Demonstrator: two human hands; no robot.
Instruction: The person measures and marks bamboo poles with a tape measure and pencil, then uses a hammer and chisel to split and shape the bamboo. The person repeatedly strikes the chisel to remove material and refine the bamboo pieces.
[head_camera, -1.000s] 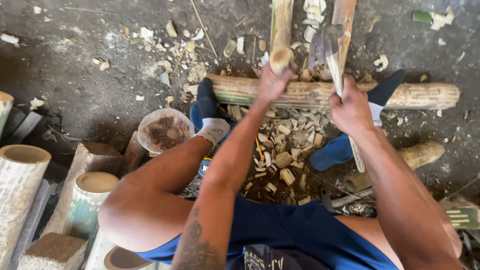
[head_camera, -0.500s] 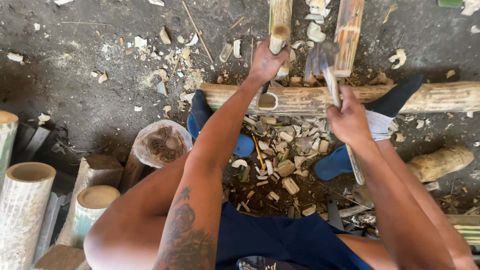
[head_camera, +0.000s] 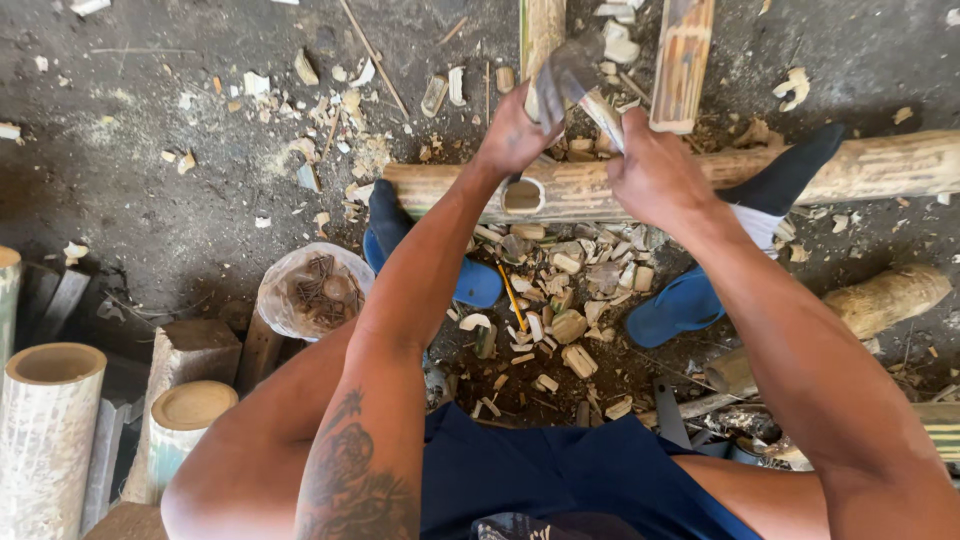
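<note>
Dirty grey floor (head_camera: 150, 200) with wood chips lay under a long bamboo pole (head_camera: 880, 165), which looked hard, stiff and heavy. The left hand (head_camera: 515, 135) was closed on the pole beside its cut hole, a good place to hold. The right hand (head_camera: 655, 175) was wrapped round a chopping blade (head_camera: 570, 75).

The dark dirt floor (head_camera: 150, 200) carries a long bamboo pole (head_camera: 880, 165) lying across it, with a cut hole in its side. Just below the pole, many small bamboo chips (head_camera: 570, 300) lie in a heap. Left of this heap sits a plastic bag of nails (head_camera: 315, 292), and further left stand cut bamboo tubes (head_camera: 50, 440).
</note>
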